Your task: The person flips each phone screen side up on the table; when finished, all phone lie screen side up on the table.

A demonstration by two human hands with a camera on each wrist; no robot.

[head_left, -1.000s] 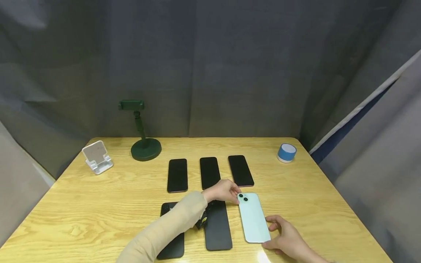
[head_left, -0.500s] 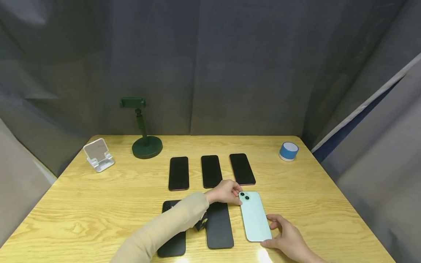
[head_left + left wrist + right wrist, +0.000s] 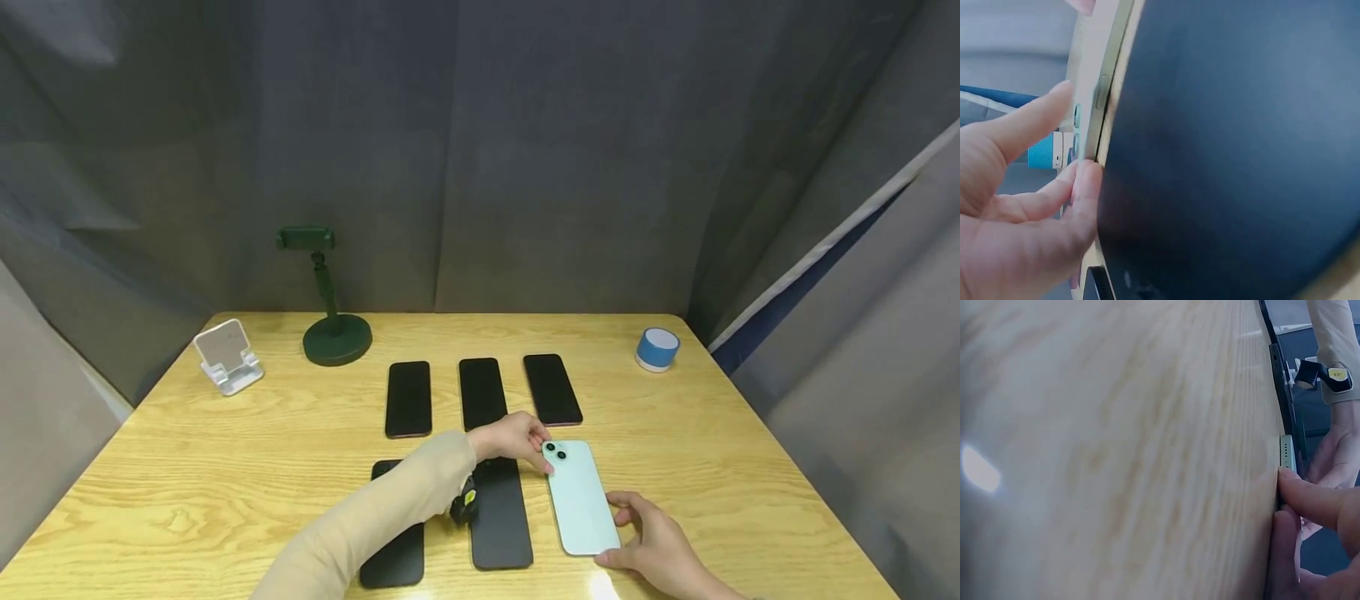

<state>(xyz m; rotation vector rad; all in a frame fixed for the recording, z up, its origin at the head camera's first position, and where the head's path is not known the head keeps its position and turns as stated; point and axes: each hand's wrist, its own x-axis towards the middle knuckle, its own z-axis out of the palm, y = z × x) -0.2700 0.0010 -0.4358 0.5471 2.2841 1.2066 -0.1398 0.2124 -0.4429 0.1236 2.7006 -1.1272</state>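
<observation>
On your table [image 3: 225, 483]: far row, three phones [image 3: 408, 400]; near row, two phones [image 3: 501, 525] left, a third phone [image 3: 581, 504] right, between your left hand [image 3: 512, 437] at its far-left corner and your right hand [image 3: 654, 543] at its near-right corner. Far left: folding stand [image 3: 222, 344], pole stand [image 3: 337, 342] right of it. Far right: cylinder [image 3: 657, 353].

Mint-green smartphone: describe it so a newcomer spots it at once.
On the wooden table, find two rows of three smartphones and take the row nearer the person. The mint-green smartphone lies at its right end, left hand and right hand at opposite corners. It alone is pale; the rest are dark.
</observation>
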